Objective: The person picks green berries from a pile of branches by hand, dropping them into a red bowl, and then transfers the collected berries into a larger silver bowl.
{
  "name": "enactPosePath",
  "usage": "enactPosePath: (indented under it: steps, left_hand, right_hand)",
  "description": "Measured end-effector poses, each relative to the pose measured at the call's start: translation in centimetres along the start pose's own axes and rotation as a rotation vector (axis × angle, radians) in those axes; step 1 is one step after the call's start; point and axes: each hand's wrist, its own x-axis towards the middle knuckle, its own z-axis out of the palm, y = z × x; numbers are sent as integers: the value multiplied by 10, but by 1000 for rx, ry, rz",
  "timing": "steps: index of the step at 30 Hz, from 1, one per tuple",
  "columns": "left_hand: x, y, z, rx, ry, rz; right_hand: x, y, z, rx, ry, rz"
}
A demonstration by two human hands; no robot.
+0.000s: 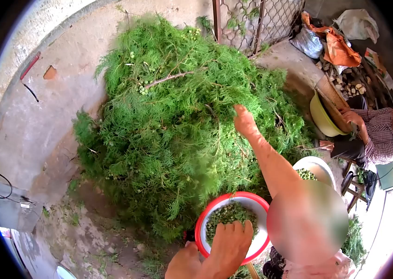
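My right hand [229,244] reaches over the near side of a white basin with a red rim [201,223]. Its fingers are curled down toward small green cones and leaf bits [231,215] inside; anything in its grip is hidden. Beside the basin's lower left rim is my left hand [185,262], partly covered by my right wrist, its fingers mostly out of sight. Just beyond both hands rises a large heap of green conifer branches [168,121], with some pale green cones [143,89] on it.
A person with a blurred head stretches an arm [271,162] over the heap. Behind stands a white bowl [329,171] of green cones. At right, another person [382,130] holds a woven tray [333,104] over a yellow basin [319,116]. Chopped wood [352,86] lies beyond.
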Motion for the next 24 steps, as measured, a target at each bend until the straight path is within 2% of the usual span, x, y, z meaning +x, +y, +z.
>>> enactPosePath:
  steps: [1, 3, 5, 9, 11, 13, 15, 17, 20, 23, 24]
  left_hand:
    - [2, -1, -2, 3, 26, -1]
    - [2, -1, -11, 11, 75, -10]
    - [2, -2, -10, 41, 17, -7]
    - [4, -1, -11, 18, -28, -7]
    - [3, -1, -5, 48, -23, -18]
    - [0, -4, -18, 104, 276, 57]
    - [0, -5, -20, 90, 313, 24]
    - [5, -8, -6, 11, 86, -118]
    - [9, -16, -13, -106, 325, -177]
    - [10, -17, -22, -318, 706, -244]
    - [10, -19, -15, -442, 785, -293]
  right_hand:
    - [10, 2, 4, -36, 38, -40]
    - [20, -3, 1, 102, -5, 37]
    - [21, -16, -6, 152, -7, 96]
    - [17, -13, 9, -2, 7, 157]
    - [6, -17, 15, -64, -57, 289]
    - [-13, -10, 26, -32, 1, 244]
    - [-34, -1, 31, 60, 127, 122]
    - [-48, 3, 22, 254, 200, 45]
    - [-76, -17, -19, 562, 7, 217]
    - [-111, -64, -70, 729, 5, 315]
    - [-122, -74, -80, 685, 14, 305]
